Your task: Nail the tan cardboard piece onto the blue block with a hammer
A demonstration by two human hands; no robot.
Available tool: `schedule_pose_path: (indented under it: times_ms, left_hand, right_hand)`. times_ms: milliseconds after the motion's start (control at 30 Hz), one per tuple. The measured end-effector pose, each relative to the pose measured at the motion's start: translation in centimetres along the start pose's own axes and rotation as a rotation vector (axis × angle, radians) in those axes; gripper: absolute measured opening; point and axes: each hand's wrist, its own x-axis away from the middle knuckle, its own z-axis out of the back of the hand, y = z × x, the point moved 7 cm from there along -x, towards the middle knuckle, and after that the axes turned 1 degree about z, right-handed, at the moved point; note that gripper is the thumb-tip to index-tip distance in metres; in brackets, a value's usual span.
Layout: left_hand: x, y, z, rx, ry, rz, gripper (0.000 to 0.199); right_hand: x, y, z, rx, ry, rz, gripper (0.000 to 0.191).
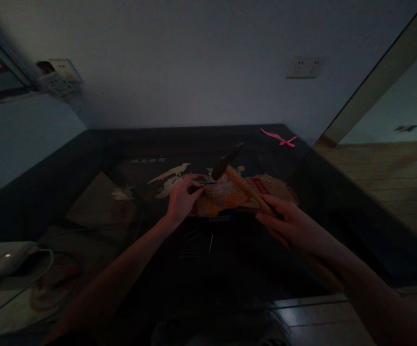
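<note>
My right hand (pixel 284 218) is wrapped round the wooden handle of a hammer (pixel 246 186). The hammer's dark head is raised above a flattened brown, speckled packet (pixel 217 196) with red patches, to the right of my left fingers. At the packet's left end my left hand (pixel 183 196) has thumb and fingertips close together in a pinch. Whatever lies between them is too small and dark to make out. Several thin, nail-like pieces (pixel 210 243) lie on the dark tabletop in front of the packet.
The dark, glossy table (pixel 237 259) meets the wall at its back edge. A pink ribbon (pixel 284 141) lies at the back right. On the left are a white box-like device (pixel 4 257) and its cable. Wall sockets (pixel 305 67) are above the table.
</note>
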Motion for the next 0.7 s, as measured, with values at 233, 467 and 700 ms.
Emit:
schedule_pose_path:
  times_ms: [233,467,700]
  left_hand:
    - [-0.1,0.3,0.0,0.026,-0.028,-0.009,0.014]
    - [-0.3,0.7,-0.2,0.006,-0.123,-0.051,0.017]
    - [-0.1,2.0,0.4,-0.096,-0.127,-0.169,0.028]
  right_hand:
    - [1.7,2.0,3.2,-0.135,0.244,0.048,0.038]
    - [1.7,5.1,3.1,-0.262,0.258,0.044,0.040]
    - [1.6,6.1,2.7,-0.355,0.278,0.083,0.035]
